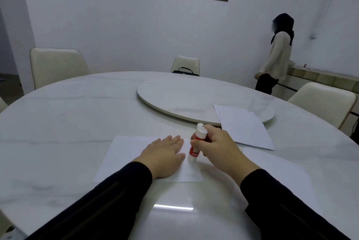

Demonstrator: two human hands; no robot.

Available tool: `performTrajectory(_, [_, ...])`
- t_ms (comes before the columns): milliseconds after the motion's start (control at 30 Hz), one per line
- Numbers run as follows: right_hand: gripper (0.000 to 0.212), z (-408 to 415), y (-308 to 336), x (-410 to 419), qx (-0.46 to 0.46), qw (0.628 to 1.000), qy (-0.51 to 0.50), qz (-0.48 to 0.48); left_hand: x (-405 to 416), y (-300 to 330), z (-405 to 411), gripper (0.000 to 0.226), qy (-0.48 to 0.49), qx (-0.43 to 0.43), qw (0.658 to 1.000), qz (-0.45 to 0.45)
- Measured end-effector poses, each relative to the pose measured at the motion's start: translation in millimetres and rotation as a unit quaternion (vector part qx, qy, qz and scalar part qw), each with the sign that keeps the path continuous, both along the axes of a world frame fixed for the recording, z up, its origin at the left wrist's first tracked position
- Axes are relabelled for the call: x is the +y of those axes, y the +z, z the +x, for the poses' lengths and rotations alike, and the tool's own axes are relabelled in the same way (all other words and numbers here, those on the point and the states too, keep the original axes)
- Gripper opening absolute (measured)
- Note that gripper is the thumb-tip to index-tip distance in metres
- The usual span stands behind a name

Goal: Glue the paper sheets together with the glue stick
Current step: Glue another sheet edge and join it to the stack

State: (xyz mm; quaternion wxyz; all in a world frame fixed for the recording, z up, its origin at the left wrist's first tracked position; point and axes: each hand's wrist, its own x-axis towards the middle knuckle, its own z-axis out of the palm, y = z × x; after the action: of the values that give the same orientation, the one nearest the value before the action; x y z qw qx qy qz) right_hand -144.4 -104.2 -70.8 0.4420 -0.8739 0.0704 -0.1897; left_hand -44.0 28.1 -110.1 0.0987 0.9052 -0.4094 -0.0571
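A white paper sheet [124,154] lies flat on the marble table in front of me. My left hand [164,157] rests palm down on it, fingers spread, holding nothing. My right hand [217,144] grips a red and white glue stick [195,147], tilted, with its lower white end touching the sheet's right part. A small stack of white sheets [246,127] lies to the right, partly over the turntable's edge. Whether the stick's lower end is capped or bare I cannot make out.
A round marble turntable [184,101] sits at the table's [58,119] middle. Cream chairs [56,65] stand around the table, one holding a black bag [185,70]. A person [275,57] stands by a counter at the far right wall.
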Motion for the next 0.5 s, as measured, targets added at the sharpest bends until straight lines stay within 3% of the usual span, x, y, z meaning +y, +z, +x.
performTrajectory(167, [0.023,-19.1,-2.8,2.8,0.017,0.996,0.082,0.013,0.2,-1.2,0.0,0.058,0.001,0.003,1.000,-0.002])
performTrajectory(267, [0.017,-24.2,-2.8,-3.6,0.043,0.980,0.136,0.138,0.0,1.0,-1.3,0.058,-0.001,-0.006,1.000,-0.003])
performTrajectory(400, [0.005,-24.5,0.1,-21.5,-0.082,0.925,0.055,0.367,8.6,15.4,-2.3,0.057,-0.066,0.057,0.996,0.010])
performTrajectory(500, [0.014,-25.6,1.4,-32.0,-0.136,0.886,0.012,0.442,19.5,27.5,-1.3,0.066,-0.054,0.096,0.992,-0.068])
